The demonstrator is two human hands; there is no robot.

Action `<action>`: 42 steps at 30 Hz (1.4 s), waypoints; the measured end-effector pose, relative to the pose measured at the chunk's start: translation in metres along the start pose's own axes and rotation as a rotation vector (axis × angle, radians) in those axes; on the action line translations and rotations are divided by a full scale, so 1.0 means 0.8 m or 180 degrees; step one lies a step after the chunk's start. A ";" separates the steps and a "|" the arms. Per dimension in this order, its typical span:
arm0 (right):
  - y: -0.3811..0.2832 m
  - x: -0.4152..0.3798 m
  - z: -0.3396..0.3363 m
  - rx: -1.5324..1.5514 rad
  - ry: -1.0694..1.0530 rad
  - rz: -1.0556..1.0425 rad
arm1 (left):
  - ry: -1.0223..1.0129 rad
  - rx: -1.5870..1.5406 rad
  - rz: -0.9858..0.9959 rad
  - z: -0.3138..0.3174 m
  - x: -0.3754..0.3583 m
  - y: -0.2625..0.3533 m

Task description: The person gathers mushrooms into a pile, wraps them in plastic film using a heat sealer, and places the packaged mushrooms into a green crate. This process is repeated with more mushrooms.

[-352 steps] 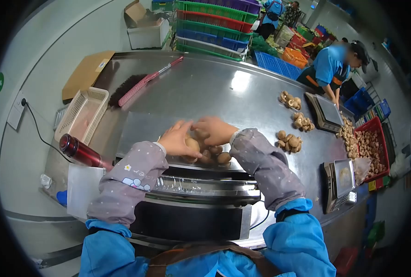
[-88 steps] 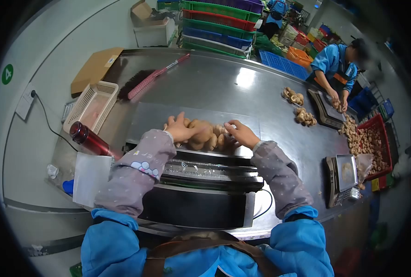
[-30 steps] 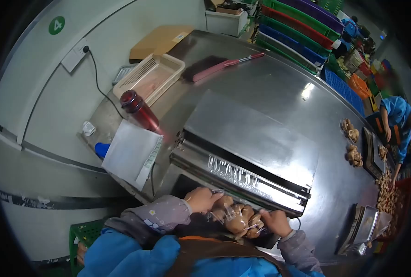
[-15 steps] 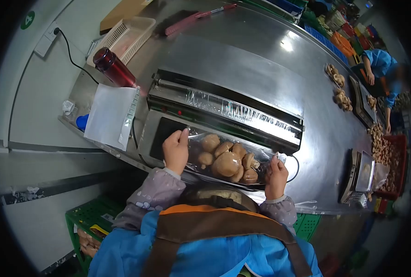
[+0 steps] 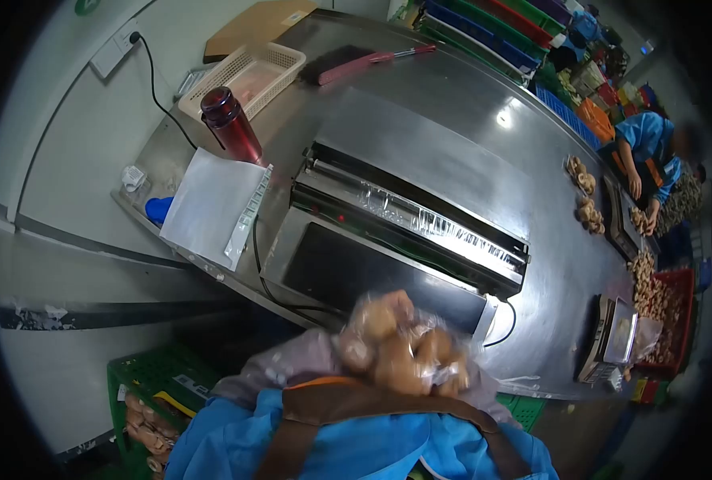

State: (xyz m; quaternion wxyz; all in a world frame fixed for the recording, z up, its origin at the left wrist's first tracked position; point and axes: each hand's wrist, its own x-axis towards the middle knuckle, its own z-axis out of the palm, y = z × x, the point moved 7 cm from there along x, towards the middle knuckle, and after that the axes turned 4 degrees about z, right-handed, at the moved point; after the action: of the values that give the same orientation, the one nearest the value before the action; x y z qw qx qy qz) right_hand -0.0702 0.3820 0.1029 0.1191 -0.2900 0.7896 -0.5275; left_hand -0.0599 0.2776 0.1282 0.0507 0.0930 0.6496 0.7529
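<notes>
A clear-wrapped pack of brown mushrooms (image 5: 408, 352) is up close to my chest, blurred, its film shining. Both grey sleeves, the left one (image 5: 292, 362) and the right one (image 5: 485, 392), reach to its sides. My hands are mostly hidden behind it; a blurred patch at its top edge may be fingers, but I cannot tell of which hand. Beyond the pack stands the wrapping machine (image 5: 404, 220) with its film roll (image 5: 428, 228) and dark front plate (image 5: 372, 276), which bears nothing.
At the left are papers (image 5: 212, 204), a red flask (image 5: 232, 128) and a white basket (image 5: 264, 80). A pink-handled tool (image 5: 356, 68) lies at the back. A scale (image 5: 612, 336), loose mushrooms (image 5: 588, 216) and a red crate (image 5: 676, 320) are at the right, near a co-worker (image 5: 644, 148).
The pack has been lifted off the front plate and brought toward my chest. My hands, which gripped the film at both ends, have come in with it. The view has shifted slightly.
</notes>
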 end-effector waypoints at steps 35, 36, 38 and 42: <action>-0.355 -0.338 0.525 -0.0160 -0.3973 -0.4788 | 0.5501 -0.1373 -0.0113 0.016 -0.898 0.086; -0.344 -0.338 0.534 -0.0235 -0.3955 -0.4716 | 0.5659 -0.1263 -0.0538 0.013 -0.925 0.042; -0.308 -0.331 0.548 -0.0905 -0.4156 -0.4379 | 0.5755 -0.1148 -0.1357 0.014 -0.937 -0.003; -0.290 -0.308 0.532 -0.0867 -0.4216 -0.4042 | 0.5938 -0.0566 -0.1874 0.018 -0.906 -0.064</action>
State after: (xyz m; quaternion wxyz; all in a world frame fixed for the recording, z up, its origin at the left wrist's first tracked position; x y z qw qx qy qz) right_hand 0.4155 0.1368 0.1063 0.1995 -0.9218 0.3088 -0.1232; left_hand 0.6495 0.1564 0.0262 -0.2902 -0.7088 0.3673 0.5277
